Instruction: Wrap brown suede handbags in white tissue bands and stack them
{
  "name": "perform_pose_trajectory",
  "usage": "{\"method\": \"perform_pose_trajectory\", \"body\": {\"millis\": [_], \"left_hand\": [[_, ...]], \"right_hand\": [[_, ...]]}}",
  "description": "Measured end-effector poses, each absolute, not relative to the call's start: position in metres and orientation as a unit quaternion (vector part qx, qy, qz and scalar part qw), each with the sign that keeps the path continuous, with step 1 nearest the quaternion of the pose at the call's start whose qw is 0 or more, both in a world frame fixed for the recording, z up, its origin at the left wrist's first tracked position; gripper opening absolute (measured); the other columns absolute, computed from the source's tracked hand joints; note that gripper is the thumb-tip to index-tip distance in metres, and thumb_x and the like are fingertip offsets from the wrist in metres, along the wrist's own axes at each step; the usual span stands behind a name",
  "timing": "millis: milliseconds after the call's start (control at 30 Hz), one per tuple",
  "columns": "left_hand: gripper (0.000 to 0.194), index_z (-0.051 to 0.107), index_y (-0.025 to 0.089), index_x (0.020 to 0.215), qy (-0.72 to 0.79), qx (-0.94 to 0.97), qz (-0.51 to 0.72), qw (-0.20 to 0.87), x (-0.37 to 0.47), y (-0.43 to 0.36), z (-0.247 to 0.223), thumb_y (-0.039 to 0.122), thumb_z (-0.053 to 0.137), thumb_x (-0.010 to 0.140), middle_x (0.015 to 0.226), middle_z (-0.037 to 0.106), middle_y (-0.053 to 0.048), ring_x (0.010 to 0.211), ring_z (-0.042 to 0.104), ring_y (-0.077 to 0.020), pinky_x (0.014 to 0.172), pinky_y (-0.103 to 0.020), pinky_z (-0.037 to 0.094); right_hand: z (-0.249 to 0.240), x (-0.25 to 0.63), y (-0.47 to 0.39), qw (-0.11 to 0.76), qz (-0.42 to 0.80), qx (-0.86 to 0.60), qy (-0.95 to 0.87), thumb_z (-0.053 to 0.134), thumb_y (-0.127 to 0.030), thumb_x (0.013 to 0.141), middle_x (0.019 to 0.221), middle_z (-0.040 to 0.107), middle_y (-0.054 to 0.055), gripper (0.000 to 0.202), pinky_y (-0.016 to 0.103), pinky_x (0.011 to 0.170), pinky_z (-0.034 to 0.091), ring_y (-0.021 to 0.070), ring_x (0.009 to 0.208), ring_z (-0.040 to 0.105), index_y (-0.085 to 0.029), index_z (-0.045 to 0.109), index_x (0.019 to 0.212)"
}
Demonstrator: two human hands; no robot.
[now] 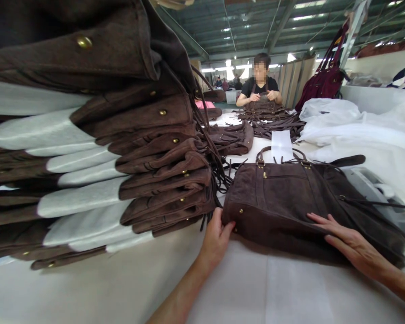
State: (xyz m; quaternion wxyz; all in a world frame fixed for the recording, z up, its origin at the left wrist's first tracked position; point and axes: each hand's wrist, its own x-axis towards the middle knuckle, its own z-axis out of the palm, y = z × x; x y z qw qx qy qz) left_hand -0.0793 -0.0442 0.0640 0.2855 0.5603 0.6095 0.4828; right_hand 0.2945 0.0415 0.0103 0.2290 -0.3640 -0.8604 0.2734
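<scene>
A dark brown suede handbag [283,191] lies on the pale table in front of me, its handles pointing away and its base with brass studs facing me. My left hand [218,234] grips the bag's lower left corner, thumb on the near side. Stretched out over the base's right part, my right hand [349,240] touches the leather with its fingers apart. A white paper tag [281,146] shows by the handles. Close to my left hand rises a tall stack of similar brown bags [165,180], with white sheets [84,195] between them.
Across the table a person [260,87] handles another brown bag. More brown bags [234,137] and loose straps lie between us. White plastic sheeting [361,128] and a grey bin [380,189] are on the right. A purple bag [322,83] stands farther back.
</scene>
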Motion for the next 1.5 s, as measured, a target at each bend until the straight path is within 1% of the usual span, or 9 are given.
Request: {"method": "perform_pose_trajectory", "body": {"millis": [267, 467, 633, 800, 933, 1067, 1200, 1333, 1500], "left_hand": [[0.028, 0.052, 0.019, 0.106, 0.687, 0.546, 0.422, 0.229, -0.079, -0.061, 0.055, 0.019, 0.059, 0.079, 0.1, 0.065, -0.003, 0.093, 0.062, -0.0202, 0.083, -0.034, 0.05], [0.062, 0.031, 0.019, 0.141, 0.679, 0.658, 0.295, -0.136, -0.066, -0.062, 0.042, 0.012, 0.055, 0.085, 0.128, 0.051, -0.017, 0.116, 0.055, -0.0283, 0.085, -0.04, 0.053], [0.05, 0.048, 0.027, 0.13, 0.514, 0.757, 0.243, -0.322, -0.068, -0.068, 0.052, 0.009, 0.06, 0.085, 0.136, 0.045, -0.013, 0.127, 0.043, -0.0295, 0.102, -0.052, 0.041], [0.031, 0.059, 0.021, 0.119, 0.313, 0.905, 0.148, -0.249, -0.065, -0.062, 0.065, 0.016, 0.058, 0.088, 0.125, 0.059, -0.002, 0.115, 0.051, -0.0164, 0.107, -0.032, 0.04], [0.039, 0.054, 0.014, 0.126, 0.37, 0.918, 0.133, -0.047, -0.062, -0.051, 0.072, 0.009, 0.048, 0.088, 0.127, 0.06, -0.007, 0.116, 0.053, -0.0181, 0.102, -0.032, 0.046], [0.023, 0.064, 0.02, 0.099, 0.438, 0.869, 0.206, 0.103, -0.068, -0.043, 0.065, 0.012, 0.044, 0.091, 0.099, 0.069, -0.002, 0.095, 0.062, -0.013, 0.085, -0.025, 0.052], [0.02, 0.059, 0.017, 0.105, 0.523, 0.822, 0.22, -0.057, -0.071, -0.045, 0.051, 0.013, 0.045, 0.091, 0.104, 0.065, -0.009, 0.084, 0.064, -0.0154, 0.069, -0.026, 0.054], [0.06, 0.033, 0.031, 0.141, 0.492, 0.819, 0.163, -0.247, -0.063, -0.048, 0.059, 0.003, 0.044, 0.088, 0.135, 0.047, -0.015, 0.094, 0.062, -0.0175, 0.063, -0.025, 0.052], [0.066, 0.025, 0.033, 0.146, 0.524, 0.82, 0.051, -0.225, -0.056, -0.039, 0.084, 0.009, 0.047, 0.089, 0.143, 0.041, -0.012, 0.092, 0.058, -0.0181, 0.059, -0.025, 0.052]], "right_hand": [[0.009, 0.296, 0.032, 0.181, 0.185, -0.316, -0.913, 0.04, -0.025, 0.098, 0.154, 0.029, 0.002, 0.049, 0.058, 0.115, 0.015, 0.0269, 0.14, 0.029, -0.035, 0.036, 0.145], [0.013, 0.294, 0.033, 0.173, 0.171, -0.297, -0.923, 0.037, -0.023, 0.099, 0.153, 0.033, 0.004, 0.05, 0.06, 0.115, 0.014, 0.0258, 0.14, 0.031, -0.037, 0.033, 0.146], [0.011, 0.294, 0.034, 0.179, 0.189, -0.301, -0.917, 0.038, -0.025, 0.099, 0.152, 0.034, 0.004, 0.048, 0.059, 0.115, 0.013, 0.0263, 0.14, 0.031, -0.036, 0.036, 0.146], [0.011, 0.294, 0.034, 0.183, 0.195, -0.304, -0.914, 0.041, -0.027, 0.098, 0.151, 0.035, 0.004, 0.048, 0.058, 0.115, 0.013, 0.0262, 0.139, 0.032, -0.036, 0.036, 0.145], [0.011, 0.293, 0.034, 0.17, 0.178, -0.301, -0.922, 0.039, -0.025, 0.098, 0.15, 0.038, 0.005, 0.048, 0.061, 0.114, 0.013, 0.0263, 0.139, 0.032, -0.036, 0.036, 0.145], [0.009, 0.291, 0.034, 0.17, 0.149, -0.283, -0.932, 0.035, -0.02, 0.098, 0.147, 0.042, 0.006, 0.05, 0.062, 0.112, 0.015, 0.0263, 0.138, 0.034, -0.037, 0.036, 0.145], [0.007, 0.294, 0.034, 0.16, 0.121, -0.264, -0.943, 0.035, -0.015, 0.095, 0.148, 0.04, 0.005, 0.054, 0.06, 0.113, 0.016, 0.0258, 0.14, 0.03, -0.035, 0.037, 0.145], [0.005, 0.299, 0.033, 0.152, 0.098, -0.241, -0.954, 0.035, -0.01, 0.091, 0.15, 0.036, 0.004, 0.06, 0.061, 0.113, 0.016, 0.0271, 0.142, 0.024, -0.035, 0.037, 0.145], [0.006, 0.3, 0.033, 0.14, 0.074, -0.223, -0.962, 0.038, -0.011, 0.09, 0.152, 0.032, 0.004, 0.061, 0.064, 0.111, 0.018, 0.0297, 0.143, 0.019, -0.035, 0.035, 0.146]]}}
